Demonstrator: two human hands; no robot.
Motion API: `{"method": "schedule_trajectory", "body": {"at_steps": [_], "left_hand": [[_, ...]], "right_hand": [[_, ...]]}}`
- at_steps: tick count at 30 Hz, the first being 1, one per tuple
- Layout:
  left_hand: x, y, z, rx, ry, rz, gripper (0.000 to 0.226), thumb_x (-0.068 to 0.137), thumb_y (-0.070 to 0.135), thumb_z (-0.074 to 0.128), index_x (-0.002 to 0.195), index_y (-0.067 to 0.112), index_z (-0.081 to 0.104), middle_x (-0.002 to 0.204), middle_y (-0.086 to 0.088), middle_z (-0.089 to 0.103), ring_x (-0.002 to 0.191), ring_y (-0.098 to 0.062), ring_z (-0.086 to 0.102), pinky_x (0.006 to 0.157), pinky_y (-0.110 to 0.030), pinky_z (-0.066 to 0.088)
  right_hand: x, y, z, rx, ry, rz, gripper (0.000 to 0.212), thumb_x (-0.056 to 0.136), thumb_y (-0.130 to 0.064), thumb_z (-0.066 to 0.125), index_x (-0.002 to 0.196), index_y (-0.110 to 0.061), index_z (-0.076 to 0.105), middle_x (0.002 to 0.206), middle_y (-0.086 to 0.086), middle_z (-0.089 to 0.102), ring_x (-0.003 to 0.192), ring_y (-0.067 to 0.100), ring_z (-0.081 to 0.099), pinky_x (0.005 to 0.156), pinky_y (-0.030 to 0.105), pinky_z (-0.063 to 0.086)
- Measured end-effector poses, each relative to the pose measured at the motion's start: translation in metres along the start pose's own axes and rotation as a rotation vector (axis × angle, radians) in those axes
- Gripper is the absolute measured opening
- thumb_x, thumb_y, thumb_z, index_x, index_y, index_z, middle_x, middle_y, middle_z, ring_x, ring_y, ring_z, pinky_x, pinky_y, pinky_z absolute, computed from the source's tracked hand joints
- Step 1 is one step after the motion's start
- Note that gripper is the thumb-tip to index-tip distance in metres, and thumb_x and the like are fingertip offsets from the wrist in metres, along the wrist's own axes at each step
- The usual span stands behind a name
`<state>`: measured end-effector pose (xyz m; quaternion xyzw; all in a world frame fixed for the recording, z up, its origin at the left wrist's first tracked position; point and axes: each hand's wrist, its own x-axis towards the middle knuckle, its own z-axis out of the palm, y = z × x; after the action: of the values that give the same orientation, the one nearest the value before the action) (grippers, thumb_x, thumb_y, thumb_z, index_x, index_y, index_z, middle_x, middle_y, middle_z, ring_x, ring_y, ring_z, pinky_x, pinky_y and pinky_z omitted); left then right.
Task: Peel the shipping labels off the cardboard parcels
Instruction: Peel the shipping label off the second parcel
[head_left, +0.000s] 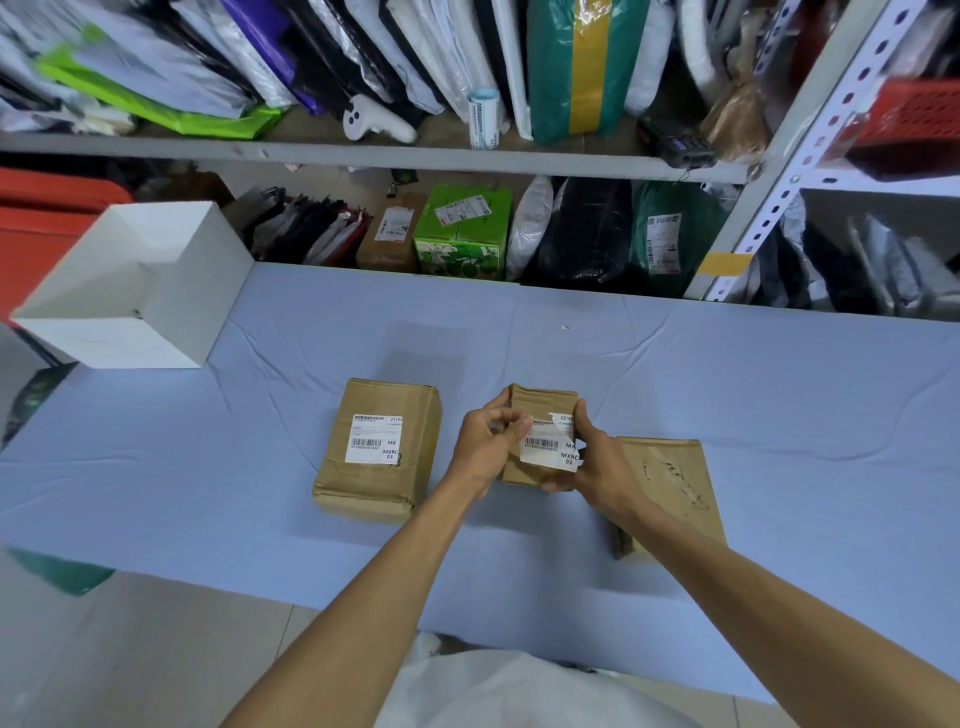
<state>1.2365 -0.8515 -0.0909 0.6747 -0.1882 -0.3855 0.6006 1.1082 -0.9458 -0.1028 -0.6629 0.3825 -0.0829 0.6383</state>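
Currently, right hand (597, 462) steadies the middle parcel (540, 436) while left hand (488, 441) pinches its torn label (550, 449), mid-peel; next move requires slow, low pulling.

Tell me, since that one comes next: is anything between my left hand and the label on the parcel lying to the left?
Nothing visible: only bare blue cloth lies between the left hand and that parcel's upward-facing label.
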Motion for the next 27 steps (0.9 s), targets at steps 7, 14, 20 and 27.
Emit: {"method": "schedule_trajectory", "body": {"at_steps": [7, 14, 20, 27], "left_hand": [[-0.005, 0.001, 0.000, -0.078, 0.015, -0.060, 0.012, 0.090, -0.002, 0.060, 0.101, -0.006, 0.060, 0.142, 0.000, 0.048, 0.080, 0.010, 0.062, 0.065, -0.012, 0.053], [-0.008, -0.008, -0.006, -0.094, 0.069, -0.038, 0.039, 0.083, -0.011, 0.062, 0.105, 0.020, 0.052, 0.130, -0.015, 0.057, 0.116, -0.025, 0.058, 0.072, -0.025, 0.055], [-0.016, -0.013, -0.013, -0.041, 0.042, -0.038, 0.099, 0.080, -0.017, 0.062, 0.145, 0.041, 0.015, 0.130, -0.007, 0.048, 0.094, -0.001, 0.064, 0.066, -0.019, 0.056], [-0.016, -0.022, -0.014, -0.010, 0.157, 0.003, 0.097, 0.083, -0.004, 0.068, 0.144, 0.048, 0.013, 0.120, -0.008, 0.059, 0.103, -0.013, 0.066, 0.083, -0.031, 0.058]], "right_hand": [[-0.001, 0.005, -0.002, -0.202, -0.027, -0.006, 0.095, 0.082, 0.002, 0.070, 0.152, -0.026, 0.011, 0.106, -0.001, 0.063, 0.073, 0.004, 0.064, 0.050, 0.012, 0.051], [0.001, 0.007, -0.005, -0.235, -0.011, 0.003, 0.124, 0.059, 0.006, 0.084, 0.152, -0.024, 0.009, 0.112, -0.012, 0.053, 0.098, 0.026, 0.062, 0.068, 0.037, 0.061], [-0.001, 0.007, -0.006, -0.274, -0.024, -0.009, 0.126, 0.055, -0.001, 0.088, 0.153, -0.025, 0.013, 0.126, -0.001, 0.055, 0.099, 0.019, 0.062, 0.070, 0.025, 0.059], [-0.004, 0.007, -0.003, -0.249, -0.006, -0.021, 0.122, 0.055, -0.001, 0.088, 0.151, -0.026, 0.017, 0.126, -0.004, 0.056, 0.088, 0.009, 0.062, 0.064, 0.014, 0.053]]}}
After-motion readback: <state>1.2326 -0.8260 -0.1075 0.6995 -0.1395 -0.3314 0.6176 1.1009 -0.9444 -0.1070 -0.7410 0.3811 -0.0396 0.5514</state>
